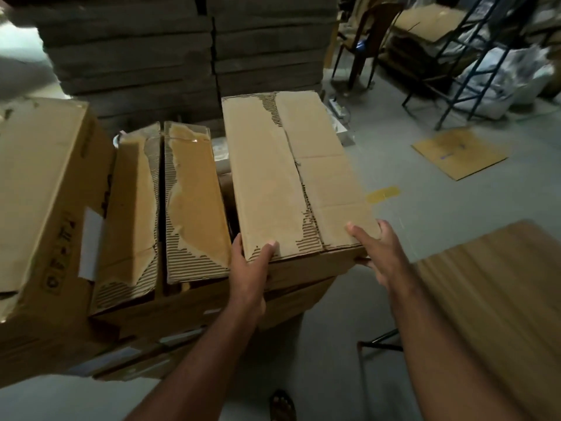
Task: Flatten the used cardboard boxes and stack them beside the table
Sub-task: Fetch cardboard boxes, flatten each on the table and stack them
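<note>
Both forearms reach forward from the bottom of the head view, with a sandalled foot (283,405) on the grey floor between them. To the right, close to the camera, sits the wooden bench (498,299) on thin dark legs.

Left hand (249,268) grasps the near left corner of a closed box (288,177), thumb on top and fingers curled under the edge. Right hand (379,253) grasps the near right corner of the same box, thumb on the lid, fingers wrapped down the side. This box rests on other boxes at the right of the pile, its 2 top flaps meeting along a torn seam where tape has been stripped.

Just left of it lies a second box (170,208) with torn flaps, and further left a big box (45,192) with a white label. Behind rises a tall stack of flattened cardboard (188,47). 1 flat sheet (458,153) lies on the floor well apart to the right, near a chair (370,41) and a blue rack (473,56).

The step in hand looks like picking the next box off the pile. Next it probably needs lifting clear, then opening the flaps and collapsing it flat.
</note>
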